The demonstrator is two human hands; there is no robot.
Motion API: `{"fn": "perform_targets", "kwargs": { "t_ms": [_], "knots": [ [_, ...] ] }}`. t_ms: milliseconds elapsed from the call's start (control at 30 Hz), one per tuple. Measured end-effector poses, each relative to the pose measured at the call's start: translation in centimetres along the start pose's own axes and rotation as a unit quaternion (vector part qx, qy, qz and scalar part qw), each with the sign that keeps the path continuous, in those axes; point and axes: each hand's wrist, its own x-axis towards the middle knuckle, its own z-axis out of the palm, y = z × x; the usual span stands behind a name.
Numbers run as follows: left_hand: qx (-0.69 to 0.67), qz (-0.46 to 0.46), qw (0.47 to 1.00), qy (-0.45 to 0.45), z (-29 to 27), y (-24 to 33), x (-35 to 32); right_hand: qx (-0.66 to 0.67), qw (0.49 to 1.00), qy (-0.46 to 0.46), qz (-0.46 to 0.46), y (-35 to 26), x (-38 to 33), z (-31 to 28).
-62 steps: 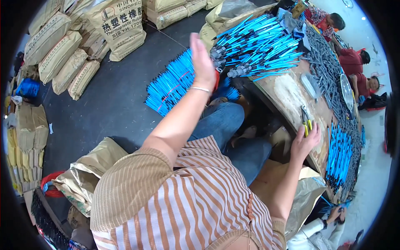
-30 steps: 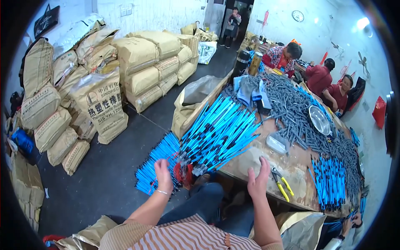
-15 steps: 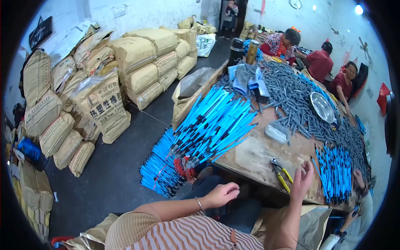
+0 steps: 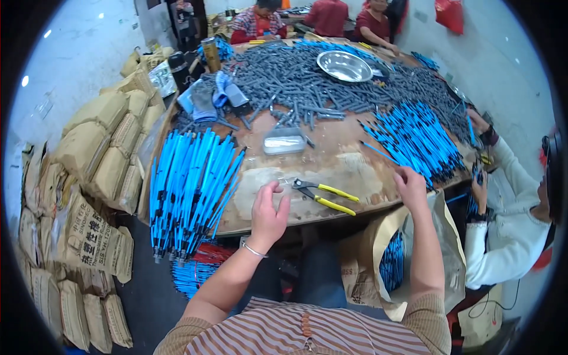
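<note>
My left hand (image 4: 269,214) is held over the table's front edge, empty, thumb apart from its half-curled fingers. Just right of it lie pliers (image 4: 325,195) with yellow handles, jaws toward the hand. My right hand (image 4: 412,188) reaches to the near left side of a pile of thin blue sticks with black ends (image 4: 417,142). Its bent fingers are at one loose blue stick (image 4: 380,152); whether they touch it I cannot tell. A second bundle of blue sticks (image 4: 192,189) lies at the table's left, its black ends over the edge.
Grey tubular pieces (image 4: 278,77) cover the far table, with a steel bowl (image 4: 345,66) on them. A clear plastic box (image 4: 284,142) stands mid-table. An open paper sack (image 4: 378,248) holds blue sticks beside my right arm. A co-worker in white (image 4: 509,219) sits at the right.
My view has turned right toward the table. My left hand has come from my lap to the table's edge. My right hand has moved to the right pile of sticks.
</note>
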Motion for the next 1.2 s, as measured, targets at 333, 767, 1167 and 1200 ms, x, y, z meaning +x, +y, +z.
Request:
{"fn": "perform_targets", "kwargs": {
  "t_ms": [333,767,1167,1200],
  "knots": [
    [0.122,0.130,0.983,-0.035,3.6,-0.7,-1.0,-0.229,0.968,-0.107,0.009,6.0,7.7,2.3],
    [0.128,0.148,0.940,-0.281,7.4,6.2,-1.1,-0.246,0.960,-0.124,0.050,4.9,12.6,6.0],
    [0.029,0.138,0.968,-0.208,12.2,4.7,7.0,-0.357,0.925,-0.128,0.000,2.2,10.6,4.1],
    [-0.137,0.030,0.964,-0.225,12.4,5.1,8.3,-0.347,0.929,-0.126,-0.005,2.8,10.8,4.4]
  ]
}}
